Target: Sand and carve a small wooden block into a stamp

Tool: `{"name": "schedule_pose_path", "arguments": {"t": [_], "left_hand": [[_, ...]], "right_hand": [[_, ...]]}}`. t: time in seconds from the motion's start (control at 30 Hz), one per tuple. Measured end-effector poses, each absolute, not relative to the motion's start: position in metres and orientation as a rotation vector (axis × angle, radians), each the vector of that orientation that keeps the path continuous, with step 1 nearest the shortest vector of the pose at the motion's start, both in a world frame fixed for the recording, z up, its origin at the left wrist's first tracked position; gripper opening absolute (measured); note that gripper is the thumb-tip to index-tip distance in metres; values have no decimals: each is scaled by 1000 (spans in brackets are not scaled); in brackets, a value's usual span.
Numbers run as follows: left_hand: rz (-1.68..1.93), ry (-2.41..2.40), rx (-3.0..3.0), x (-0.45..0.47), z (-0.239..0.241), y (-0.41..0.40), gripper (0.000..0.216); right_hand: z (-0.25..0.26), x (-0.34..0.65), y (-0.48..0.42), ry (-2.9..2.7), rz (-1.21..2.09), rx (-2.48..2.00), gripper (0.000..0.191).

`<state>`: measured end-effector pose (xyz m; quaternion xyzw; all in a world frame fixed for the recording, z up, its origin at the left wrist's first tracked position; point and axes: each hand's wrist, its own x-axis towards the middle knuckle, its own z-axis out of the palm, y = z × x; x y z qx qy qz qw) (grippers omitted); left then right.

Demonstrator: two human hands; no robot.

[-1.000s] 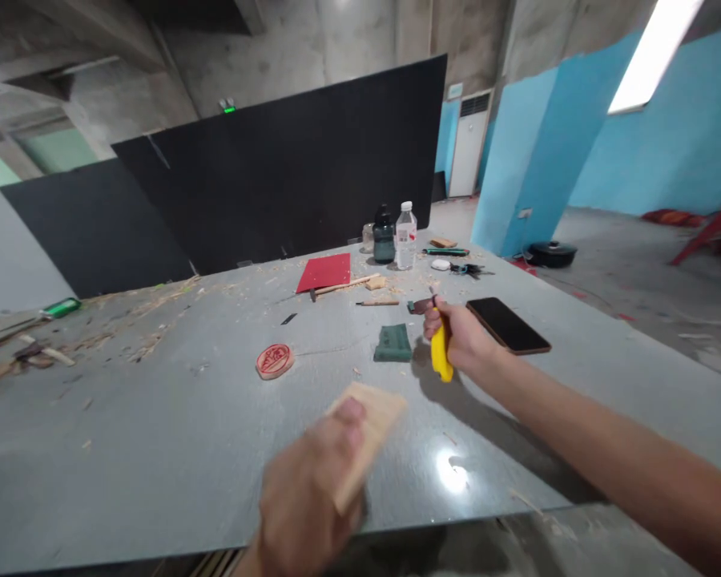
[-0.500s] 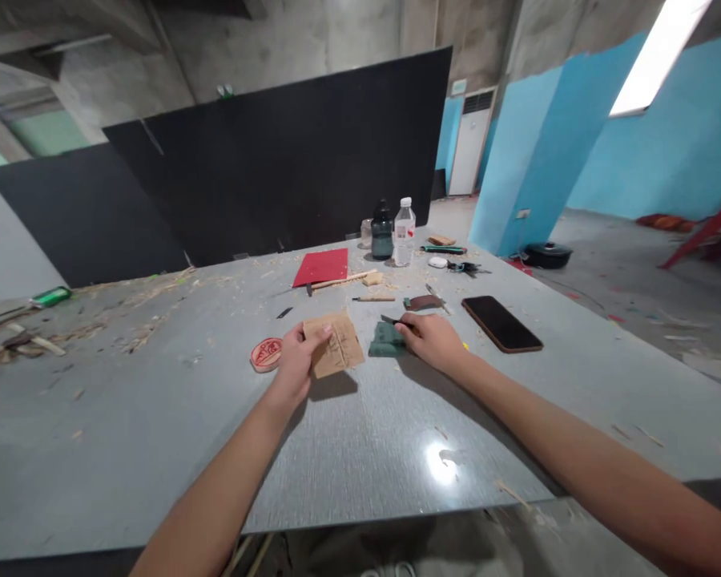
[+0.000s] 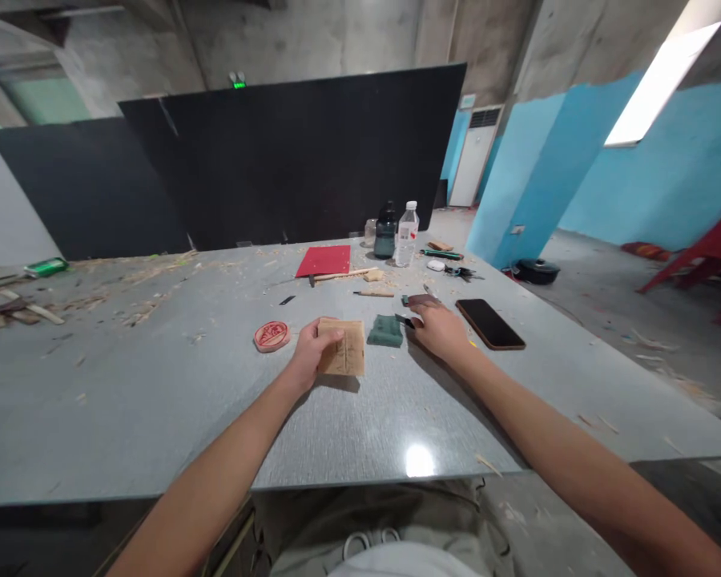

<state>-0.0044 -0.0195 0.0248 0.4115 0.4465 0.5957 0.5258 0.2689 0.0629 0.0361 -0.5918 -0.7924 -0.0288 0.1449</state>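
Observation:
My left hand (image 3: pixel 311 350) grips a square tan piece (image 3: pixel 349 349) with dark lines drawn on it, thumb on its face; I cannot tell if it is wood or card. It is held tilted just above the table. My right hand (image 3: pixel 441 327) is closed around a knife, its dark blade (image 3: pixel 404 320) pointing left; the palm hides the handle. Under that blade's tip, a green cloth-like piece (image 3: pixel 385 330) lies flat. The fingers reach over a brown strip (image 3: pixel 421 300), partly covering it. Left of my left hand lies a round wooden disc (image 3: pixel 271 336) with a red design.
A phone (image 3: pixel 490 324) lies right of my right hand. Farther back are a wooden-handled carving tool (image 3: pixel 373 293), a small hammer (image 3: pixel 342 276), a red sheet (image 3: pixel 324 261), a dark bottle (image 3: pixel 385 231), a clear water bottle (image 3: pixel 407 234) and keys (image 3: pixel 462 272). Wood shavings are scattered about.
My right hand has moved right and away from the green piece, over the brown strip, still with the knife. My left hand has turned the tan square more upright. The view has shifted slightly.

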Motion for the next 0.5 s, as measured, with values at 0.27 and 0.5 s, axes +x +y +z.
{"name": "schedule_pose_path", "arguments": {"t": [0.27,0.5], "left_hand": [[1413,1044,1179,-3,21,-23,39],[1426,1130,1237,-1,25,-24,37]], "right_hand": [[19,236,48,-2615,44,-1142,32],[21,239,52,-2237,216,-1386,34]]}}
